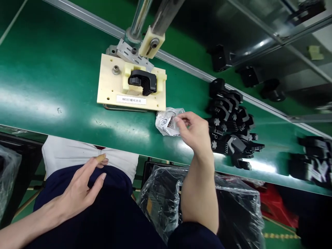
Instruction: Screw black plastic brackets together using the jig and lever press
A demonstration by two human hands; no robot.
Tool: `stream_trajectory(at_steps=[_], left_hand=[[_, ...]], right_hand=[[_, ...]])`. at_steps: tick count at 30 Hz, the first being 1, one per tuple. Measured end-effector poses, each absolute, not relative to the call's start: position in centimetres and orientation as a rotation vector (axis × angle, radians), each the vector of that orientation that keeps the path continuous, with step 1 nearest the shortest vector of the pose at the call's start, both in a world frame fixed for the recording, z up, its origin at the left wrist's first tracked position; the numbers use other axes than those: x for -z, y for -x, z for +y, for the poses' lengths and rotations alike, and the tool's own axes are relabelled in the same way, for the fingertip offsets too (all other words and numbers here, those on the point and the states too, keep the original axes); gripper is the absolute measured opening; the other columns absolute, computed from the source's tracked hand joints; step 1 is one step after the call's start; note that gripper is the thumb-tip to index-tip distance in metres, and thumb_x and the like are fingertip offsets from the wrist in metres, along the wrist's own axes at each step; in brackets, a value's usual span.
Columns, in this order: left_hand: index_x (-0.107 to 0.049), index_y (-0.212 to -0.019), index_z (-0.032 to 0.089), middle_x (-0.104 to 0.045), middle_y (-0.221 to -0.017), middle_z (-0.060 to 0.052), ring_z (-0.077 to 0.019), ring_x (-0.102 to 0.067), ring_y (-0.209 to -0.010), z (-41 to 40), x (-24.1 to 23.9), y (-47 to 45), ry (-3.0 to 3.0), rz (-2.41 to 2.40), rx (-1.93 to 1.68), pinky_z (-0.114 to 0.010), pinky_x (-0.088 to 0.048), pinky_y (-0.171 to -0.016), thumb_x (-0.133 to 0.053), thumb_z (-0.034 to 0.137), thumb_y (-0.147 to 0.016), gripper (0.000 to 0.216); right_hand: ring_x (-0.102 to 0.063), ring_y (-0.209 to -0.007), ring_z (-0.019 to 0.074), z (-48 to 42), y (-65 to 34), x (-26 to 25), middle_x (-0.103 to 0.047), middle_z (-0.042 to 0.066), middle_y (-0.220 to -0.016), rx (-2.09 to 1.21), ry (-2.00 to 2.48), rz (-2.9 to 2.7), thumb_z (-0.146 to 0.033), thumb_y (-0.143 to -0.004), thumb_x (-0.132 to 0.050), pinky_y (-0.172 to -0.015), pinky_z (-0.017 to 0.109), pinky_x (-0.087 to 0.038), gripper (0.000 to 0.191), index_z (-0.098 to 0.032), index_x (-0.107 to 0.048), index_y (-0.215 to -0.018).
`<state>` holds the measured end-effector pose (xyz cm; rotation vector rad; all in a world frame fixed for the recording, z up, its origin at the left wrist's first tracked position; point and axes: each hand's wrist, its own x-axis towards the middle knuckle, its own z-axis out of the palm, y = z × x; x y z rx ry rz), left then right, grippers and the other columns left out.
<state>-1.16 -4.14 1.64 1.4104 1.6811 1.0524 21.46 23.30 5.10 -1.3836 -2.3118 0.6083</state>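
My right hand (193, 129) reaches over the green bench, thumb and fingers pinched at the edge of a small clear plastic bag (163, 129) with dark printing. Small dark pieces, too small to name, show at the bag's mouth. Just left of the bag sits a cream-coloured fixture (109, 90) with a printed label. A black ribbed plastic part (145, 77) rests in its raised holder. My left hand (81, 185) hangs above my lap, its fingers stretched out and nothing in it.
Several black plastic parts (228, 121) are piled right of my right hand, with more (316, 162) at the far right. A metal post (141, 17) rises behind the fixture. Below the bench edge stands a black bin lined with clear plastic (238, 207), near a red stool (278, 204).
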Motion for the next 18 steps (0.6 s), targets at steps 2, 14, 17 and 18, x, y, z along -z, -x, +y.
stream_trajectory(at_steps=[2,14,17,18], left_hand=[[-0.042,-0.136,0.024,-0.065,-0.114,-0.009,-0.0205,-0.066,-0.102,-3.9,-1.7,1.2,-1.407,1.693,-1.078,-0.034,-0.056,-0.089,-0.053,0.015,-0.090,0.048],[-0.058,-0.119,0.020,-0.069,-0.095,-0.005,-0.0154,-0.068,-0.088,2.8,-5.1,-0.1,-1.151,1.442,-1.182,-0.027,-0.058,-0.080,-0.057,0.017,-0.088,0.031],[-0.063,-0.105,0.016,-0.068,-0.084,-0.003,-0.0133,-0.067,-0.078,5.1,-6.3,-1.3,-0.954,1.330,-1.212,-0.025,-0.058,-0.074,-0.061,0.017,-0.085,0.020],[-0.063,-0.102,0.015,-0.068,-0.082,-0.003,-0.0128,-0.066,-0.076,5.6,-6.5,-1.6,-0.907,1.299,-1.223,-0.025,-0.057,-0.073,-0.063,0.017,-0.084,0.019]], right_hand=[[-0.054,-0.054,0.0143,23.1,-22.0,-5.0,-0.060,0.002,-0.064,-0.793,1.395,-1.974,-0.031,-0.078,-0.060,-0.051,0.027,-0.043,0.013,-0.019,-0.058,-0.074],[-0.058,-0.053,0.0103,16.7,-21.1,-6.6,-0.066,-0.002,-0.069,-1.352,1.132,-1.288,-0.020,-0.073,-0.070,-0.050,0.025,-0.051,0.020,-0.020,-0.065,-0.092],[-0.059,-0.053,0.0108,13.9,-19.6,-6.9,-0.067,-0.002,-0.070,-1.528,1.095,-1.251,-0.022,-0.076,-0.071,-0.048,0.024,-0.051,0.027,-0.019,-0.063,-0.101],[-0.059,-0.052,0.0108,13.1,-19.0,-6.9,-0.067,-0.003,-0.069,-1.599,1.091,-1.232,-0.023,-0.076,-0.073,-0.047,0.024,-0.051,0.031,-0.019,-0.062,-0.104]])
